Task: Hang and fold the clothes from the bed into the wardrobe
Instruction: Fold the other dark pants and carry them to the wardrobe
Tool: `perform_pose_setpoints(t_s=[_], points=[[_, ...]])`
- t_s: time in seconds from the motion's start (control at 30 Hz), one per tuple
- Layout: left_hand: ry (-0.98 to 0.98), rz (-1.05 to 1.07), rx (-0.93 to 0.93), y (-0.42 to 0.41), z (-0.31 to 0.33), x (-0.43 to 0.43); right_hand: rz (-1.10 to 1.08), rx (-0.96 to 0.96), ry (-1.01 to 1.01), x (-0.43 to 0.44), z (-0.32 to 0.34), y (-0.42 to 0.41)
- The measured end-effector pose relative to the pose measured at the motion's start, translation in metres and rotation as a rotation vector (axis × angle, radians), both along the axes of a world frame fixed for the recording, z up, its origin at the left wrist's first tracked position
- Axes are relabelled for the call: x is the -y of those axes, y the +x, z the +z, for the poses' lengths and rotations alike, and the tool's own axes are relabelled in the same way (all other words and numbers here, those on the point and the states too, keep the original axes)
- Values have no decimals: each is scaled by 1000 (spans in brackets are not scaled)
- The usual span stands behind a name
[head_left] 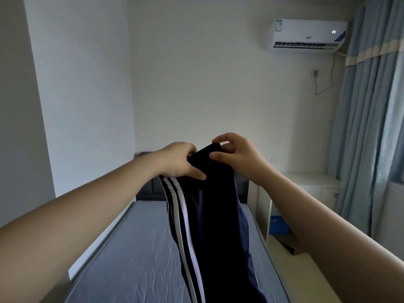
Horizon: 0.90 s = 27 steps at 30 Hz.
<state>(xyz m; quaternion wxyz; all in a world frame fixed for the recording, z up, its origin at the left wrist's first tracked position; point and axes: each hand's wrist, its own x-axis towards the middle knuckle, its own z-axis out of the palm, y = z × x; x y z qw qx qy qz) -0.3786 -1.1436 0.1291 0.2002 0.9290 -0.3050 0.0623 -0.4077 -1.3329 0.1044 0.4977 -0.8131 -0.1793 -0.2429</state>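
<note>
While the left hand point(181, 160) grips: its fingers are curled over the top end of the trousers point(209, 215) and the thumb is pressed along the front. The hold seems to sit on a bunched edge, so if it slackens the striped side would likely drop first.
Trousers, risk: they hang lengthwise from both hands above the bed point(135, 248), with the lower end out of view. Because the hands are so close together, the layers may twist or slide apart, and a fold started like this would probably come out crooked.
Right hand point(238, 156): the thumb on the front and the fingertips over the top edge pinch the cloth. The pinch looks light, and a tug could pull the smooth fabric free.
Wardrobe: not in view. Carried at full length, the trousers could drag or catch on the way.
Trousers, left edge: two white stripes point(181, 215) run down the side.
Trousers, middle: very dark navy, almost black, hanging slack and smooth.
Trousers, right edge: a lighter blue panel point(242, 226) shows lower down.
Held end: cannot tell whether it is the waistband or the hems.
</note>
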Motion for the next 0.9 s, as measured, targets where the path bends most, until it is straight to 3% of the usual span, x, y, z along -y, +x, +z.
perform_pose_setpoints(t_s=[0.27,0.57,0.7,0.9], points=[[-234,-118,-362,18,-7,-10,-61,-114,74,16,-36,14],[-74,18,-75,30,-17,-6,-135,-667,184,20,-170,16],[-120,54,13,30,-5,-11,-16,-877,281,6,-209,17],[-327,45,71,29,10,-37,95,-1019,323,-25,-231,32]])
